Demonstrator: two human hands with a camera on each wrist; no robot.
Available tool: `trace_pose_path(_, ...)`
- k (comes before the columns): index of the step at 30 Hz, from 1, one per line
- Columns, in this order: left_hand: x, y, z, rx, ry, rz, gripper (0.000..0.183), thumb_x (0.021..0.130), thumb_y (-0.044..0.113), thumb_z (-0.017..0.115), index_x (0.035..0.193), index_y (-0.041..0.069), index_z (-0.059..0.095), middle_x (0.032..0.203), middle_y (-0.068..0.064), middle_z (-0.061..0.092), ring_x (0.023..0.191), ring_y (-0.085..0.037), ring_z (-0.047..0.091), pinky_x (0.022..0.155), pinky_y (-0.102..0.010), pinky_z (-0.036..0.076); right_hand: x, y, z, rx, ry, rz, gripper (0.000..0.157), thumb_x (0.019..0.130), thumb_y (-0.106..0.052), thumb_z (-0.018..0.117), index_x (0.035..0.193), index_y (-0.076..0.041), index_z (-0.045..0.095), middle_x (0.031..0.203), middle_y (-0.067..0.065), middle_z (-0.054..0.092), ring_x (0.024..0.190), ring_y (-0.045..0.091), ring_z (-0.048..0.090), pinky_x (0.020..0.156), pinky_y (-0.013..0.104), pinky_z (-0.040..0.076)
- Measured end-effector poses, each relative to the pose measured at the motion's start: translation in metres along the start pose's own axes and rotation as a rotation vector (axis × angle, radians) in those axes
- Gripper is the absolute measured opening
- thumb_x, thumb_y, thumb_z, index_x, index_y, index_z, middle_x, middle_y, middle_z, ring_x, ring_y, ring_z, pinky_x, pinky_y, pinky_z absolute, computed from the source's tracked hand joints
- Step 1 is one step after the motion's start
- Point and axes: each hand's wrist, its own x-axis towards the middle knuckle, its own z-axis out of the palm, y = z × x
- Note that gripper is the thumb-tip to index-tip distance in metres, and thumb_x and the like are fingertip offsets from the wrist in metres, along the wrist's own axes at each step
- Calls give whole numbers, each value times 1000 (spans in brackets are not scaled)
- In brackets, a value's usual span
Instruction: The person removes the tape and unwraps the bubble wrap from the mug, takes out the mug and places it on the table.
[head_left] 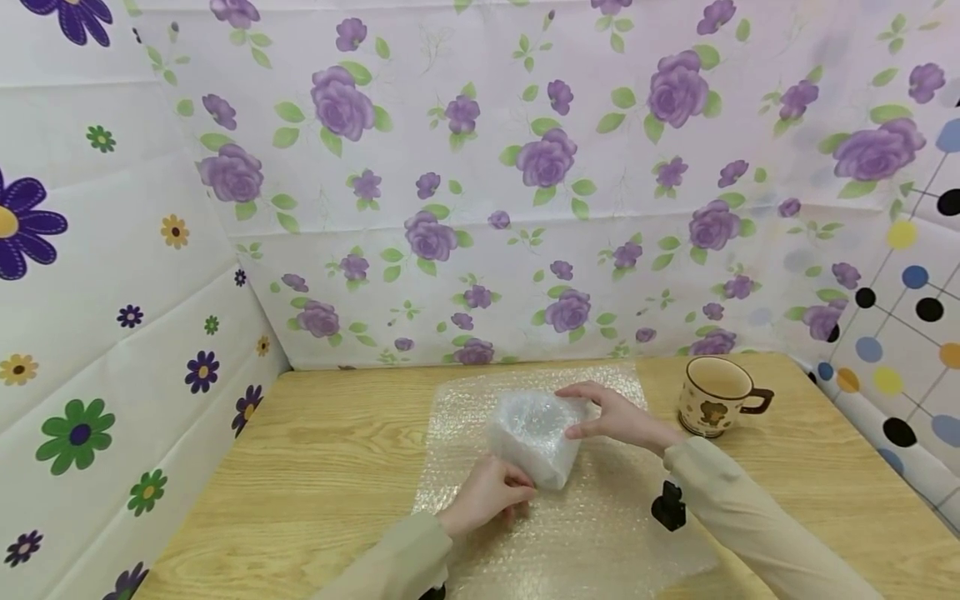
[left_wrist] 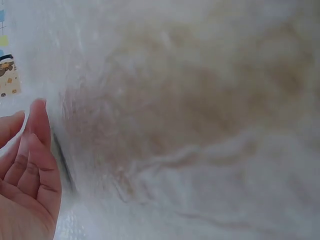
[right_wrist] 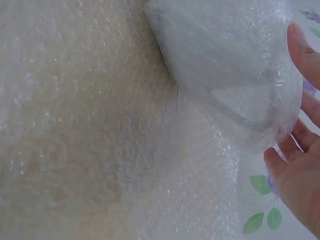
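A pale bundle in bubble wrap [head_left: 534,433] sits on a spread sheet of bubble wrap [head_left: 525,550]; its contents cannot be clearly made out. My right hand [head_left: 618,419] holds the bundle by its right side, and in the right wrist view the thumb and fingers [right_wrist: 300,135] lie around one end of the wrapped bundle [right_wrist: 230,60]. At the bundle's lower left is my left hand [head_left: 491,493], its fingers loosely bent. The left wrist view has that hand [left_wrist: 30,175] with a gap between thumb and fingers, close beside the cloudy wrap.
A cream mug [head_left: 714,396] with a bear picture and brown handle stands at the right, just behind my right forearm. The wooden table [head_left: 330,450] backs onto a flowered cloth [head_left: 465,167]. Patterned cloths also hang at both sides.
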Motion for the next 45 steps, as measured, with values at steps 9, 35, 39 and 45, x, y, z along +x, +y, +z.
trace_pose_path(9, 0, 1, 5, -89, 2, -36, 8, 80, 1, 66, 75, -5, 67, 58, -9, 62, 40, -22, 54, 40, -34, 48, -1, 0, 1, 15, 4, 23, 65, 75, -33, 74, 130, -9, 48, 135, 12, 38, 125, 34, 27, 96, 57, 22)
trace_pose_path(35, -2, 8, 24, -330, 235, -263, 5, 71, -1, 64, 69, -5, 65, 55, -12, 61, 36, -10, 51, 35, -16, 34, -3, -4, 4, 2, 33, -6, 62, 75, -26, 74, 128, -7, 49, 133, 13, 41, 123, 34, 29, 96, 56, 22)
trace_pose_path(39, -2, 9, 22, -339, 215, -253, 5, 70, -1, 64, 66, -4, 65, 54, -11, 60, 36, -9, 50, 35, -16, 33, -3, -4, 4, -7, 34, -8, 63, 75, -30, 74, 128, -7, 49, 133, 14, 41, 123, 34, 30, 97, 56, 22)
trace_pose_path(45, -5, 10, 15, -354, 139, -202, 6, 73, 1, 66, 71, -5, 67, 56, -11, 61, 38, -9, 51, 38, -17, 34, -3, -3, 4, -4, 30, -12, 63, 75, -29, 74, 128, -5, 49, 133, 13, 41, 124, 34, 29, 97, 56, 22)
